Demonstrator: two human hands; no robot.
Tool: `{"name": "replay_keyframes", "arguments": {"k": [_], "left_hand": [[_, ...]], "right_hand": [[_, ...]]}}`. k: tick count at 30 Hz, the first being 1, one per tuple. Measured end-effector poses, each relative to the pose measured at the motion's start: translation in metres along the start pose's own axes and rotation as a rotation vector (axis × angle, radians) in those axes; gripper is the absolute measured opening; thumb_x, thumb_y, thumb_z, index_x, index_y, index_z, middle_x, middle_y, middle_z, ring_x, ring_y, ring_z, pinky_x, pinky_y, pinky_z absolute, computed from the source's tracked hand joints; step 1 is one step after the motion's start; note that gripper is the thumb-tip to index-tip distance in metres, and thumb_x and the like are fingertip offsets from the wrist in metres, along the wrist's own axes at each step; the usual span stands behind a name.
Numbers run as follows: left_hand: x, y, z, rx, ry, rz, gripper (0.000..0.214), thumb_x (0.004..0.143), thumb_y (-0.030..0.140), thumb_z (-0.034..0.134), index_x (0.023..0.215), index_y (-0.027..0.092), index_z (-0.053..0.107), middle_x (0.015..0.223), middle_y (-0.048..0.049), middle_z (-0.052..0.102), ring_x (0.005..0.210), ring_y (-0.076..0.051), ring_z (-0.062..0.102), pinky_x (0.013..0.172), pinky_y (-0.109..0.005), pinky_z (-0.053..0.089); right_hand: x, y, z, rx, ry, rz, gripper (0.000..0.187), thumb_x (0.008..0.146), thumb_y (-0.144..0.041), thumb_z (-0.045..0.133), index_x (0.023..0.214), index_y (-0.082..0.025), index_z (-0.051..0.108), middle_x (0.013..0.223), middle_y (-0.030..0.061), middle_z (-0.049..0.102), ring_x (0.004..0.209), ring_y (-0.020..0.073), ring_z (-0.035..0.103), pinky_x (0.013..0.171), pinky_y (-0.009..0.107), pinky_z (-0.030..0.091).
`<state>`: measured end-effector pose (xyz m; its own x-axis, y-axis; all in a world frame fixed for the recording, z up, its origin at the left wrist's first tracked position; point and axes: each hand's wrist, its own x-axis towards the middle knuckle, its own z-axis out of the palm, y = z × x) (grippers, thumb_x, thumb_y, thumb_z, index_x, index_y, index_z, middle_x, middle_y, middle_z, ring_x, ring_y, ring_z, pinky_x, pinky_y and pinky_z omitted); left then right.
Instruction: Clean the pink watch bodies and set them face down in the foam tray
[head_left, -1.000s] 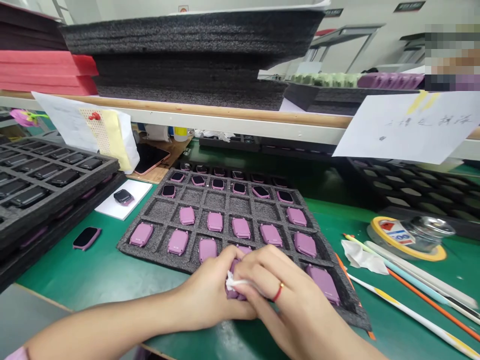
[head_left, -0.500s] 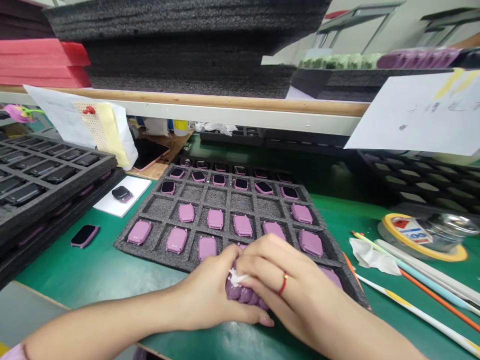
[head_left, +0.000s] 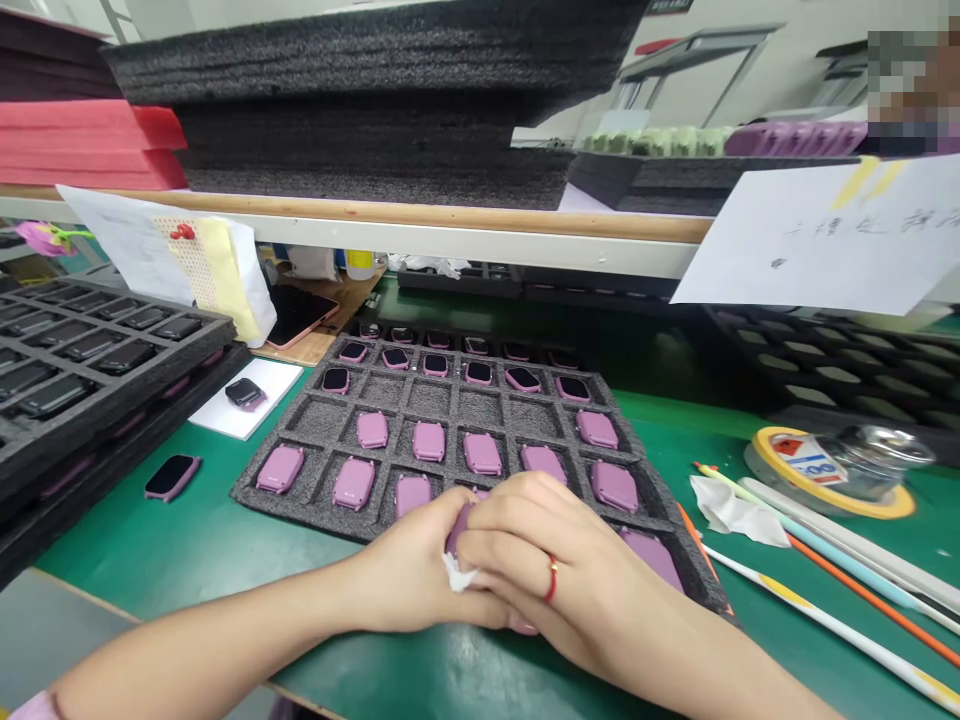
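The left hand [head_left: 411, 580] is closed around a pink watch body [head_left: 457, 520], of which only a top edge shows between the two hands. The right hand [head_left: 544, 565] lies curled over it from the other side, fingers bent, pinching a white wipe [head_left: 454, 576] against the piece; a red ring [head_left: 552, 580] sits on one finger. Both hands hover low over the green worktop [head_left: 187, 550], at the near edge of a grey foam tray [head_left: 296, 492].

Just beyond the knuckles, the tray's compartments hold more pink bodies [head_left: 428, 441] lying back up. Farther from the hands, its back rows hold pieces with dark screens up [head_left: 478, 373].

Well out to the side of the left hand, a loose watch [head_left: 172, 476] lies screen up on the worktop. Beyond it, another watch rests on a white sheet [head_left: 271, 385], beside a stack of black trays [head_left: 90, 350].

To the side of the right hand, near the tray's corner, lies a crumpled tissue [head_left: 731, 510]. Several long thin sticks [head_left: 832, 575] run past it, and farther off sits a roll of yellow tape [head_left: 817, 470].
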<state>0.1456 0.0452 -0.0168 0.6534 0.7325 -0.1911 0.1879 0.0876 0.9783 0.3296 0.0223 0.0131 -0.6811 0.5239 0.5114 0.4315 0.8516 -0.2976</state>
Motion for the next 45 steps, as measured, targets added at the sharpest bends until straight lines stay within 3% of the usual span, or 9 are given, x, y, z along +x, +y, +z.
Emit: {"name": "replay_keyframes", "arguments": {"k": [3,13,20,25,30,34,37,41,45], "left_hand": [[0.001,0.001,0.000,-0.045,-0.012,-0.055,0.060,0.058,0.035,0.089,0.103,0.016,0.053,0.098,-0.0065,0.063,0.098,-0.027,0.060,0.087,-0.040,0.049],[0.000,-0.002,0.000,-0.045,-0.009,-0.040,0.063,0.058,0.038,0.091,0.105,0.016,0.055,0.103,-0.0082,0.063,0.100,-0.028,0.061,0.086,-0.041,0.049],[0.000,-0.002,0.004,-0.007,0.021,0.022,0.058,0.061,0.032,0.089,0.107,0.014,0.058,0.111,-0.0097,0.065,0.111,-0.031,0.060,0.096,-0.043,0.048],[-0.001,-0.001,0.006,0.004,0.016,0.038,0.054,0.061,0.022,0.087,0.105,0.014,0.057,0.109,-0.0087,0.067,0.103,-0.030,0.064,0.086,-0.039,0.051],[-0.002,-0.005,0.006,0.006,0.020,-0.001,0.065,0.060,0.031,0.090,0.113,0.015,0.057,0.112,-0.0087,0.067,0.107,-0.030,0.063,0.089,-0.040,0.050],[-0.002,-0.006,0.006,0.034,0.028,0.034,0.056,0.061,0.027,0.088,0.106,0.014,0.057,0.102,-0.0069,0.069,0.098,-0.028,0.065,0.086,-0.039,0.050],[-0.002,-0.006,0.007,0.000,0.022,0.031,0.059,0.061,0.029,0.090,0.109,0.015,0.058,0.108,-0.0069,0.068,0.103,-0.028,0.064,0.087,-0.038,0.050],[-0.004,-0.003,0.006,0.044,0.031,0.000,0.056,0.059,0.026,0.089,0.103,0.015,0.057,0.100,-0.0057,0.069,0.097,-0.027,0.065,0.085,-0.038,0.050],[-0.006,0.004,0.005,0.078,0.020,-0.054,0.073,0.059,0.038,0.092,0.120,0.018,0.058,0.115,-0.0072,0.067,0.106,-0.029,0.063,0.090,-0.041,0.050]], "right_hand": [[0.000,0.007,-0.001,-0.030,0.040,-0.017,0.014,0.099,-0.011,0.052,0.104,-0.017,0.064,0.093,0.0054,0.069,0.085,0.0177,0.057,0.076,0.033,0.047],[-0.001,0.008,0.002,0.007,0.067,0.004,0.011,0.100,-0.015,0.054,0.103,-0.016,0.065,0.093,0.0054,0.068,0.086,0.0168,0.054,0.078,0.033,0.045],[0.003,0.002,-0.004,0.028,-0.043,0.077,0.018,0.101,-0.013,0.050,0.099,-0.014,0.068,0.091,0.0073,0.065,0.086,0.0185,0.053,0.077,0.034,0.045],[0.006,-0.004,-0.008,0.039,-0.077,0.117,0.015,0.098,-0.010,0.053,0.094,-0.015,0.067,0.090,0.0062,0.064,0.084,0.0187,0.051,0.077,0.035,0.044],[0.003,-0.005,-0.009,-0.001,-0.049,0.120,0.016,0.098,-0.011,0.052,0.096,-0.015,0.067,0.090,0.0074,0.064,0.084,0.0197,0.052,0.076,0.035,0.044],[0.004,-0.007,-0.008,0.050,-0.075,0.103,0.017,0.097,-0.008,0.052,0.095,-0.015,0.067,0.091,0.0064,0.064,0.084,0.0183,0.051,0.077,0.034,0.045],[0.005,-0.009,-0.005,0.020,-0.062,0.118,0.016,0.097,-0.009,0.053,0.095,-0.015,0.068,0.090,0.0072,0.064,0.084,0.0188,0.051,0.077,0.035,0.046],[0.003,-0.006,-0.003,0.024,-0.037,0.115,0.016,0.096,-0.007,0.054,0.096,-0.016,0.068,0.088,0.0063,0.064,0.082,0.0188,0.053,0.075,0.035,0.046],[-0.001,0.008,-0.013,0.098,0.089,0.183,0.012,0.098,-0.015,0.057,0.105,-0.018,0.065,0.097,0.0051,0.067,0.090,0.0165,0.060,0.082,0.031,0.049]]}}
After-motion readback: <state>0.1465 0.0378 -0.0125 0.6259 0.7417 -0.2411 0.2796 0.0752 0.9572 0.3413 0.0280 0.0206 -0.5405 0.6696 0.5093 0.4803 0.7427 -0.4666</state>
